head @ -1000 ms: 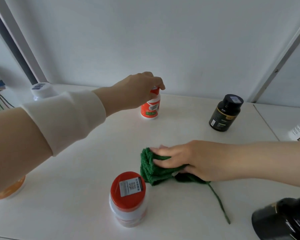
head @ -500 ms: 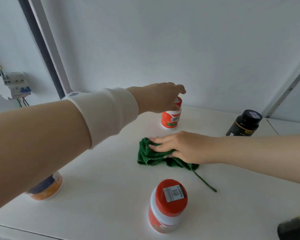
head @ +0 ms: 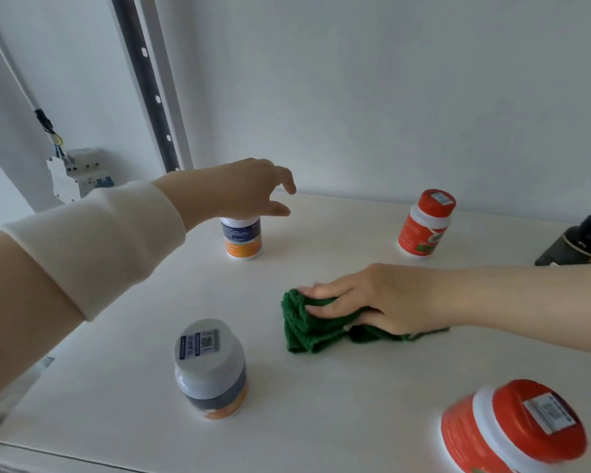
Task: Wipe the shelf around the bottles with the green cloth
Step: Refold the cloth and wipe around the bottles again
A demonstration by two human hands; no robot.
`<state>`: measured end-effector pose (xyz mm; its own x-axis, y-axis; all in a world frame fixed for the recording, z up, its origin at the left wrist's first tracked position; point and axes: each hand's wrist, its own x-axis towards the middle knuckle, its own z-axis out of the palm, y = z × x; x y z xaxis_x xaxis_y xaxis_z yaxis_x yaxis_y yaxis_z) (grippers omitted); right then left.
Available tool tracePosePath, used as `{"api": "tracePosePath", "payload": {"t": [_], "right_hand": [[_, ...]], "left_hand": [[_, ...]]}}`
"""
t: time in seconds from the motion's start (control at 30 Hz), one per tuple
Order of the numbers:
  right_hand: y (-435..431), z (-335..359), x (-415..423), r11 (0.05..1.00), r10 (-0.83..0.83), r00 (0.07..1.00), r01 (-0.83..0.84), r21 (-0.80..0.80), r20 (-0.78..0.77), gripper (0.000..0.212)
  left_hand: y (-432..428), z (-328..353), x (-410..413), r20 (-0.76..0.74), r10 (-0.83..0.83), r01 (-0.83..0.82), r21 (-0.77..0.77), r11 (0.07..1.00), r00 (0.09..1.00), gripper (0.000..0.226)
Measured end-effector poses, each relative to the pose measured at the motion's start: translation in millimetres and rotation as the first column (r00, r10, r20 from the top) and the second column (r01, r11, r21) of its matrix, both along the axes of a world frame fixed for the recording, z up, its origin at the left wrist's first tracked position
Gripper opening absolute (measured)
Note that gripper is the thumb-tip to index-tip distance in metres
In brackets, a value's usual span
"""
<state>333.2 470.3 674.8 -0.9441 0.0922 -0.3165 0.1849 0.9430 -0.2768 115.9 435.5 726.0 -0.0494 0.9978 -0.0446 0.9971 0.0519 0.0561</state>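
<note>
Near the middle of the shelf (head: 321, 240): green cloth (head: 307, 327) bunched flat under right hand (head: 382, 302), fingers pressed down on it, thumb tucked at the near edge. Left hand (head: 249, 189) hovering over the blue-and-orange bottle (head: 241, 237) left and back of the cloth, grip spread, touching nothing visible.

Step in hand, by judgement: wiping the open patch between bottles. Best done with palm flat, even pressure, short overlapping strokes; curve the cloth close along each bottle base without nudging it. Steady or lift the bottle with the free hand before passing beside it.

Containers, all capped, contents not visible: grey-lidded bottle (head: 210, 370) near-left of the cloth; red-capped bottle (head: 425, 223) behind and right; dark bottle (head: 580, 242) far right; red-lidded jar (head: 512, 428) near-right, blurred.
</note>
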Motion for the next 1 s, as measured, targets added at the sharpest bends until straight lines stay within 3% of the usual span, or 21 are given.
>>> {"api": "tracePosePath", "payload": {"t": [0.2, 0.27, 0.43, 0.53, 0.63, 0.7, 0.9, 1.0], "right_hand": [[46, -11, -43, 0.932, -0.343, 0.932, 0.353, 0.087, -0.114, 0.058], [43, -15, -50, 0.93, -0.332, 0.932, 0.349, 0.114, -0.142, 0.059], [-4, -13, -31, 0.996, -0.073, 0.992, 0.068, -0.05, -0.101, 0.06], [16, -10, -46, 0.984, -0.179, 0.978, 0.177, -0.026, -0.105, 0.059], [47, -10, -68, 0.927, -0.345, 0.928, 0.36, 0.101, -0.144, 0.056], [53, -13, -76, 0.909, -0.364, 0.922, 0.383, 0.166, -0.133, 0.056], [-5, 0, -44, 0.988, -0.148, 0.989, 0.149, 0.049, -0.015, 0.064], [-25, 9, -26, 1.0, 0.016, 0.996, -0.018, 0.017, 0.083, 0.056]], "left_hand": [[-6, -11, -12, 0.023, 0.051, -0.051, 0.005, 0.999, 0.998, 0.039], [-13, -10, -15, 0.037, 0.092, -0.092, -0.001, 0.996, 0.995, 0.042], [-22, -16, -17, 0.147, 0.133, -0.13, -0.03, 0.991, 0.98, 0.04], [-22, -19, -16, 0.119, 0.13, -0.128, -0.028, 0.991, 0.984, 0.035], [-23, -21, -17, 0.096, 0.123, -0.118, -0.05, 0.992, 0.988, 0.033], [-23, -21, -17, 0.074, 0.119, -0.116, -0.04, 0.992, 0.99, 0.035], [-21, -22, -14, 0.133, 0.142, -0.14, -0.029, 0.99, 0.981, 0.034], [-19, -24, -14, 0.099, 0.141, -0.139, -0.032, 0.99, 0.985, 0.031]]}}
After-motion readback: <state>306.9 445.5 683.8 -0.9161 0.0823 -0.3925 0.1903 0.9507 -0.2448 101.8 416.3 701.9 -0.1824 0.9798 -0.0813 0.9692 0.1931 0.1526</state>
